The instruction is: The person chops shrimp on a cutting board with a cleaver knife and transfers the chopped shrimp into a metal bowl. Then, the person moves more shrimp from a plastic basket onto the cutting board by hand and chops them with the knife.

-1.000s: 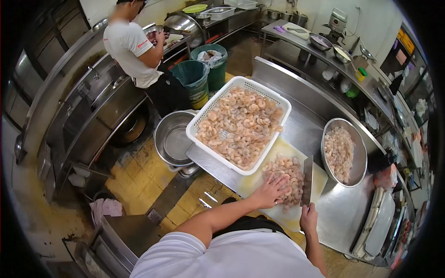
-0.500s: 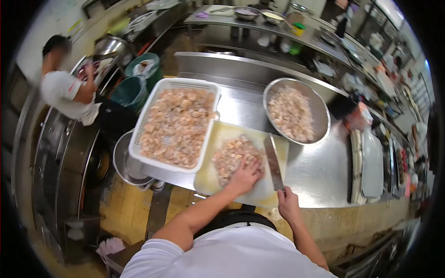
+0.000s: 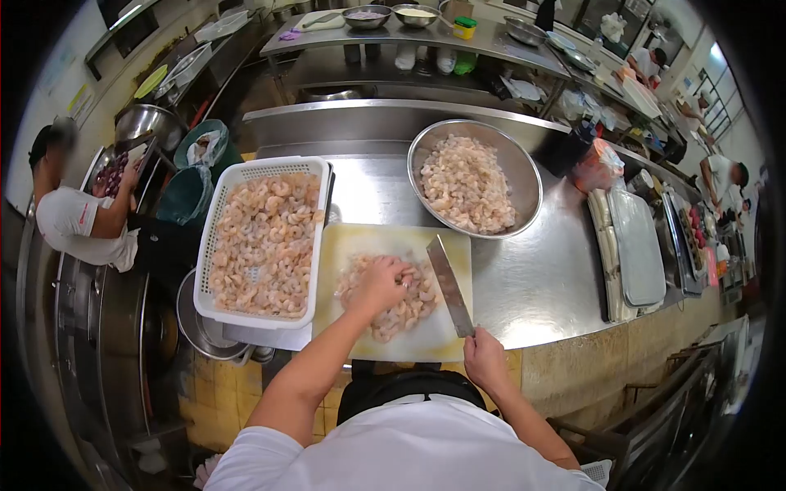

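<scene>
My left hand is over the pile of peeled shrimp on a white and yellowed cutting board. Its fingers are curled in among the shrimp and appear closed on some of them; the fingertips are partly hidden. In my right hand is the handle of a cleaver, whose long blade lies over the right side of the board, pointing away from me. To the left, a white perforated basket holds many shrimp. A large steel bowl of paler shrimp pieces sits beyond the board.
The steel table has a raised back edge. Stacked trays lie at its right end. A metal pot stands low at the left, and green bins are behind it. A co-worker works at the far left; others are at right.
My left hand has shifted from the near right of the shrimp pile to its far left, and its spread fingers have curled. My right hand still holds the cleaver. The view has turned.
</scene>
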Demonstrator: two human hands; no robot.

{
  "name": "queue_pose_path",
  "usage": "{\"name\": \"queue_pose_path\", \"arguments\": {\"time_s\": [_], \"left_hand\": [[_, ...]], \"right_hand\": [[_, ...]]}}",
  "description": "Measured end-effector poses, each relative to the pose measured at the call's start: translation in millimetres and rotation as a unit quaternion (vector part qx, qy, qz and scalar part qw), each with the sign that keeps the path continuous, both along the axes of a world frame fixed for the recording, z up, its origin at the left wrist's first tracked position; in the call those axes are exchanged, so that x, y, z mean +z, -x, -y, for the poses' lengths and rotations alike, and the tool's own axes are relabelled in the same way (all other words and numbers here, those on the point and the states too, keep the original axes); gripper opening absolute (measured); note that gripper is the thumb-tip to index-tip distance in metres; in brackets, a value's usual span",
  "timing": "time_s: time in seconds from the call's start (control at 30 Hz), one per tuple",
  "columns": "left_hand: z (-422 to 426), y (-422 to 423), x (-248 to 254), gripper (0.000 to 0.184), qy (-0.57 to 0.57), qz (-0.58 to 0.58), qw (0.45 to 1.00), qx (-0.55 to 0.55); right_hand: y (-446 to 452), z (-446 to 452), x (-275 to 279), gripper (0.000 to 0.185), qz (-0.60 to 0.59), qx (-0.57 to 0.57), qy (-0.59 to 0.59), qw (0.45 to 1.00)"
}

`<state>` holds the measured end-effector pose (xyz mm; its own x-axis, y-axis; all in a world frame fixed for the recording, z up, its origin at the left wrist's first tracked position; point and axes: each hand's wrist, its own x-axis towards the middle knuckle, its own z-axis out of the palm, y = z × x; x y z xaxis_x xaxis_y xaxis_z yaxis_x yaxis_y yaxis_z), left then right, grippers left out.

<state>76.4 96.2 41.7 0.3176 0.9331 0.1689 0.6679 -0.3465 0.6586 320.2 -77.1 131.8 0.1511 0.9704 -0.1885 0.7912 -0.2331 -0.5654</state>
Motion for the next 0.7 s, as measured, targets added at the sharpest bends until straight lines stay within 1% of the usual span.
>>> {"name": "queue_pose_path", "arguments": {"time_s": [0.03, 0.13, 0.23, 0.33, 0.43, 0.53, 0.63, 0.7], "left_hand": [[5, -1, 1, 0.026, 0.003, 0.012, 1.0, -0.014], [7, -10, 6, 0.023, -0.019, 0.06, 0.998, -0.003], [-7, -27, 10, 0.021, -0.036, 0.037, 0.998, -0.031], [-22, -28, 1, 0.021, -0.049, -0.022, 0.993, -0.106], [-25, -21, 3, 0.02, -0.064, -0.02, 0.986, -0.153], [-24, -24, 13, 0.015, -0.062, 0.034, 0.991, -0.116], [-38, -25, -3, 0.012, -0.084, 0.011, 0.981, -0.176], [-41, -25, -9, 0.011, -0.087, 0.021, 0.979, -0.183]], "right_hand": [[0, -1, 3, 0.023, 0.003, 0.005, -0.005, 1.0], [-1, -6, 10, 0.023, 0.016, 0.019, -0.009, 1.0], [2, -22, 17, 0.023, 0.027, 0.032, -0.011, 0.999], [4, -31, 22, 0.023, 0.033, 0.044, -0.026, 0.998], [3, -35, 23, 0.022, 0.044, 0.057, -0.017, 0.997], [2, -35, 28, 0.021, 0.048, 0.069, -0.003, 0.996], [3, -37, 33, 0.02, 0.056, 0.083, 0.011, 0.995], [5, -40, 37, 0.019, 0.061, 0.092, 0.022, 0.994]]}}
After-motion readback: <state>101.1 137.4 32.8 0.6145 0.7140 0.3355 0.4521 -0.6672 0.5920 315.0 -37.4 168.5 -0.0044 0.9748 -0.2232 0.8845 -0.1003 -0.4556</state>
